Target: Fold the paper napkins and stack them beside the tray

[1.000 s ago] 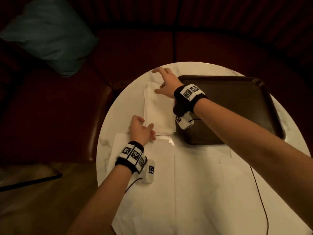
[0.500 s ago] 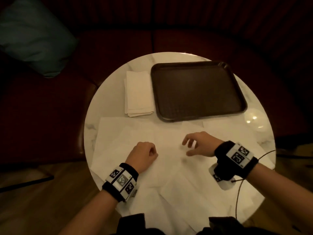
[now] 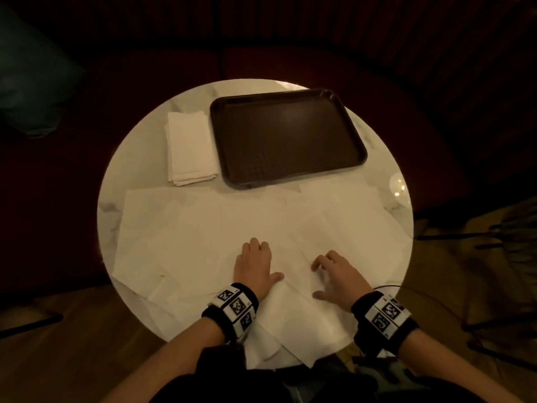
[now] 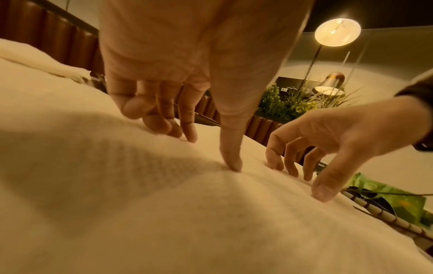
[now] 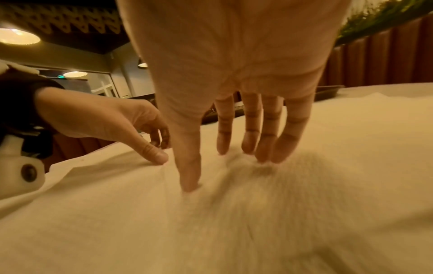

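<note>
A stack of folded white napkins lies on the round marble table, just left of the empty dark brown tray. Several unfolded napkins overlap across the near half of the table. My left hand rests on the top sheet with bent fingers and its thumb tip pressing the paper. My right hand is a short way to its right, fingers fairly straight, fingertips and thumb pressing the same sheet. Neither hand pinches or lifts the paper.
The loose sheets overhang the table's near edge. A small pale round object sits at the table's right rim. A dark red sofa curves behind the table, with a teal cushion at the left. A green packet lies right of the napkins.
Both hands left the folded stack beside the tray and came back to the near edge. They now sit closer together, pressing on the top unfolded napkin.
</note>
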{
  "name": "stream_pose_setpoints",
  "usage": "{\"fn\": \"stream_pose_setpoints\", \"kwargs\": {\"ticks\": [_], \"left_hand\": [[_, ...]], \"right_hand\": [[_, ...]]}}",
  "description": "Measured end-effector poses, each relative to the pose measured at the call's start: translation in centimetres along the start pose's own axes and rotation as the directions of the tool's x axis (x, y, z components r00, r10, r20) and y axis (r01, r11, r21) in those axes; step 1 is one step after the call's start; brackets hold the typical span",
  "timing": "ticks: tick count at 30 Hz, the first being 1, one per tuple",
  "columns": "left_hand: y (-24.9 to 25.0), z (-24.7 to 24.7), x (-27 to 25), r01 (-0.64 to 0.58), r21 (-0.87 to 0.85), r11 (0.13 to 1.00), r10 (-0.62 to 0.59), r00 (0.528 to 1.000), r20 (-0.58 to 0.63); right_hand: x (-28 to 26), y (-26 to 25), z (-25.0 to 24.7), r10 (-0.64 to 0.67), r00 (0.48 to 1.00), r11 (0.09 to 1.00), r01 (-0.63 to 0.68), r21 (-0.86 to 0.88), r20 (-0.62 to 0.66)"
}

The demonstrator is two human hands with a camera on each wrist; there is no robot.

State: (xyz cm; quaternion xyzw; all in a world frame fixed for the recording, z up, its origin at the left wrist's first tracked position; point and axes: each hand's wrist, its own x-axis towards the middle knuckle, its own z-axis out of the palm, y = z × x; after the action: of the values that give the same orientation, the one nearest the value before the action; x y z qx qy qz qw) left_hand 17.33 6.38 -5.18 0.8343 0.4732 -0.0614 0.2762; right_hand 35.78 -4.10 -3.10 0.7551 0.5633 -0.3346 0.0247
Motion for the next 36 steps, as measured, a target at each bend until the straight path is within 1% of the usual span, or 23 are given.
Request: {"fn": "stream_pose_setpoints", "kwargs": {"ticks": [2, 4, 5, 7, 9, 12, 15, 18, 20, 21, 23, 25, 27, 29, 33, 36], "left_hand": [[0.4, 0.2, 0.2, 0.001, -0.037, 0.999, -0.002, 0.999, -0.033], [1.0, 0.1, 0.2, -0.035, -0.039, 0.999, 0.032, 0.997, -0.073], [1.3, 0.0, 0.3, -0.057, -0.034, 0.998, 0.054, 0.994, -0.093], [2.0, -0.2, 0.7, -0.1, -0.045, 0.994, 0.095, 0.989, -0.114], [2.6, -0.7, 1.7, -0.141, -0.054, 0.989, 0.134, 0.984, -0.114], [4.4, -1.4, 4.2, -0.196, -0.027, 0.98, 0.193, 0.977, -0.093], [6.8, -1.8, 7.1, -0.232, 0.009, 0.973, 0.232, 0.971, -0.06], [9.1, -1.7, 9.5, -0.234, 0.067, 0.97, 0.234, 0.972, 0.014], [10.1, -1.5, 10.5, -0.179, 0.06, 0.982, 0.175, 0.983, 0.061], [10.4, -1.3, 10.9, -0.135, 0.019, 0.991, 0.133, 0.989, 0.072], [10.5, -1.0, 11.6, -0.044, -0.116, 0.992, 0.052, 0.996, 0.068], [10.6, -0.9, 12.2, -0.006, -0.216, 0.976, 0.018, 0.998, 0.052], [10.6, -1.2, 12.4, -0.03, -0.286, 0.958, 0.041, 0.999, 0.034], [10.9, -1.9, 12.1, -0.083, -0.356, 0.931, 0.093, 0.996, 0.012], [10.8, -3.6, 11.2, -0.173, -0.462, 0.87, 0.189, 0.982, -0.012], [10.9, -4.8, 10.3, -0.184, -0.517, 0.836, 0.178, 0.982, -0.062]], "right_hand": [[-0.2, 0.6, 0.5, -0.022, 0.998, 0.996, 0.027, 0.08, -0.058], [-0.5, 1.1, 0.6, -0.006, 0.99, 0.987, 0.029, 0.156, -0.142], [-0.7, 1.4, 0.5, 0.018, 0.978, 0.984, 0.019, 0.179, -0.208], [-1.1, 2.5, 0.2, 0.094, 0.935, 0.979, -0.024, 0.201, -0.343], [-1.3, 3.7, -0.3, 0.183, 0.892, 0.969, -0.093, 0.23, -0.412], [-1.8, 5.8, -1.0, 0.32, 0.862, 0.928, -0.202, 0.312, -0.393], [-1.9, 7.7, -1.0, 0.362, 0.873, 0.911, -0.256, 0.323, -0.327], [-1.9, 8.7, -0.6, 0.338, 0.902, 0.915, -0.249, 0.316, -0.268], [-1.9, 9.3, -0.1, 0.318, 0.909, 0.921, -0.228, 0.317, -0.27], [-1.8, 9.5, 0.0, 0.309, 0.91, 0.922, -0.216, 0.321, -0.277], [-1.8, 9.9, 0.1, 0.285, 0.916, 0.924, -0.184, 0.336, -0.281], [-1.8, 10.3, -0.3, 0.258, 0.924, 0.92, -0.145, 0.365, -0.282], [-2.0, 10.7, -1.2, 0.246, 0.927, 0.909, -0.12, 0.4, -0.282], [-2.3, 10.8, -2.4, 0.227, 0.922, 0.913, -0.089, 0.399, -0.314], [-2.3, 10.0, -5.5, 0.117, 0.911, 0.91, 0.061, 0.411, -0.395], [-1.7, 8.6, -7.1, 0.029, 0.917, 0.908, 0.142, 0.393, -0.398]]}}
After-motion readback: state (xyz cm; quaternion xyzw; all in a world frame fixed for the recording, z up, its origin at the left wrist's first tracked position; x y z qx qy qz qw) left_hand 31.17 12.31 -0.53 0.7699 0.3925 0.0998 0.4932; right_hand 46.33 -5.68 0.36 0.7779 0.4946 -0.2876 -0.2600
